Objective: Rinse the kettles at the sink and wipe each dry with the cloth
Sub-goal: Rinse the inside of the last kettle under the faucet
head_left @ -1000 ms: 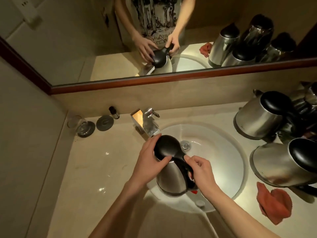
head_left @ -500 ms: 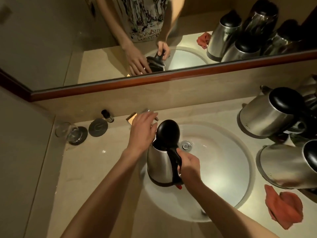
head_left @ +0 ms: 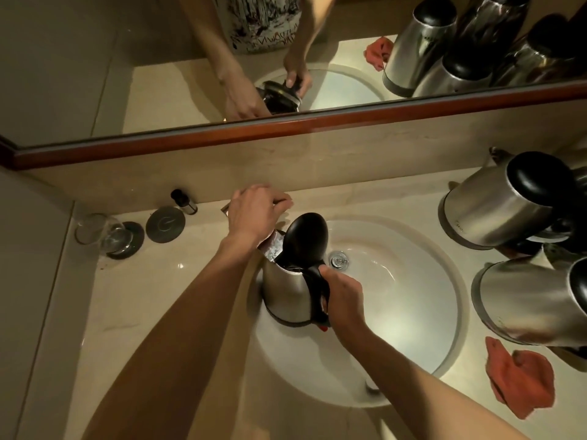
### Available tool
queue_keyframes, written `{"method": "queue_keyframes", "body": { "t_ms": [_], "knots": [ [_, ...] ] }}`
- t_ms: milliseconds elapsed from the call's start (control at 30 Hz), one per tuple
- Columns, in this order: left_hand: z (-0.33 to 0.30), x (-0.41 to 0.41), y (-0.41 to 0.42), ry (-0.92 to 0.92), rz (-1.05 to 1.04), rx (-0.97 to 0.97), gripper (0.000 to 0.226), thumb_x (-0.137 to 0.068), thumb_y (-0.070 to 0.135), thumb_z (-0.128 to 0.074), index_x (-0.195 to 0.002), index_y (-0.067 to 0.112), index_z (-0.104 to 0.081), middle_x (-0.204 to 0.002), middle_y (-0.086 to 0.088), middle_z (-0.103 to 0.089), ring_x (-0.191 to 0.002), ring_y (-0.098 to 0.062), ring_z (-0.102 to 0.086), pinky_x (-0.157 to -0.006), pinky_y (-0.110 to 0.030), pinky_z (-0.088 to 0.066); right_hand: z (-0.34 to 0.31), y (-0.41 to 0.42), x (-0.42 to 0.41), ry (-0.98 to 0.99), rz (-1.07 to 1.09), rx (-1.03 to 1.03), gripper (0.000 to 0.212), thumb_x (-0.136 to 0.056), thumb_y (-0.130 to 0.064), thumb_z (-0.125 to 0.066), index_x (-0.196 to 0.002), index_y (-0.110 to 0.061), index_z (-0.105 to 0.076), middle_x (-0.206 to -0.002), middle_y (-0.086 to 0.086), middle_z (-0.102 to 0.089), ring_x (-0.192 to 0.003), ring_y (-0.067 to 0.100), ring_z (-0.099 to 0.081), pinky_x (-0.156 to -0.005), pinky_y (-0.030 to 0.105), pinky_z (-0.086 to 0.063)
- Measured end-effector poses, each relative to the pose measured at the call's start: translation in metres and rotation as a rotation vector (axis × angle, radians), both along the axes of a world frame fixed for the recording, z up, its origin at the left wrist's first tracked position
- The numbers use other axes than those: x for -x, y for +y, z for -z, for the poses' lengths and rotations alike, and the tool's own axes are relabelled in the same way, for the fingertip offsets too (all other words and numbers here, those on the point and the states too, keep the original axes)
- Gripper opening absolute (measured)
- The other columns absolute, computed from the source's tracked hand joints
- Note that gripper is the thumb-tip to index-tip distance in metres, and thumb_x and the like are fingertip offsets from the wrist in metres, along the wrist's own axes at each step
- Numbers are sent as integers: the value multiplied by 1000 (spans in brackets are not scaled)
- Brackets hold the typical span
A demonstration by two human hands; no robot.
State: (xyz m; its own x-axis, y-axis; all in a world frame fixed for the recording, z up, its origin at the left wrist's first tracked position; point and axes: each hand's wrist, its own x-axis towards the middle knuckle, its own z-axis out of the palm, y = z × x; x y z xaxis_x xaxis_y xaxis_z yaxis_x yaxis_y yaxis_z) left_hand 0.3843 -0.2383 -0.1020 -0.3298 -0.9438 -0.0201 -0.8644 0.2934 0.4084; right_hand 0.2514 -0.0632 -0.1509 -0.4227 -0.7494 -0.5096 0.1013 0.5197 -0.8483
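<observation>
Now, line by line:

Held kettle: a steel kettle (head_left: 287, 293) stands upright over the left part of the sink (head_left: 422, 315), its black lid (head_left: 305, 238) swung up and open.

Right hand: the right hand (head_left: 344, 295) has its grip closed round the kettle's black handle (head_left: 319, 281), fingers curled about it.

Left hand: the left hand (head_left: 254, 211) reaches behind the kettle to the tap (head_left: 270, 246), fingers bent down over the top of it; the tap is mostly hidden under the hand, so I cannot tell whether the grip is closed on it or merely resting.

Tap: only a bit of shiny metal shows, between the left wrist and the raised lid.

Other kettles: two more steel kettles with black lids lie tilted on the table at the right, one far (head_left: 505, 208), one near (head_left: 536, 303); further dark kettle parts crowd behind them, too jumbled to count.

Cloth: a red cloth (head_left: 521, 376) lies crumpled on the table (head_left: 133, 312), just beside the near kettle and right of the sink.

Drain: the metal drain (head_left: 339, 260) sits in the basin, just right of the held kettle.

Left of the sink: a drinking glass (head_left: 101, 233) on a dark coaster, a second round coaster (head_left: 165, 223) beside it, and a small dark-capped bottle (head_left: 184, 201) by the wall.

Mirror: the mirror (head_left: 63, 74) above shows both hands and the kettles reflected.
</observation>
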Motion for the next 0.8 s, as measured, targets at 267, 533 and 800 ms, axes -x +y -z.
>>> {"method": "queue_keyframes", "body": {
  "t_ms": [267,533,800],
  "knots": [
    [12,0,-1,-3,-36,53,29,-98,48,-52,-102,36,-77,-109,4,-74,-116,-20,-59,-98,-44,-37,7,-8,8,20,-23,72,80,-70,-67,-55,-70,13,-48,-61,16,-42,-60,25,-42,-60,42,-39],
    [11,-2,1,9,-11,81,27,-96,46,-56,-109,34,-76,-113,5,-74,-117,-19,-59,-100,-44,-39,9,-11,20,98,-185,8,77,-62,-69,-79,-65,2,-49,-57,11,-47,-53,25,-49,-54,46,-47],
    [1,-4,3,50,-16,100,28,-92,45,-61,-106,29,-79,-104,5,-76,-103,-23,-64,-90,-43,-49,-4,-28,36,333,-416,92,57,-74,-43,-90,-60,-11,-45,-59,3,-38,-50,9,-39,-50,20,-31]
  ]
}}
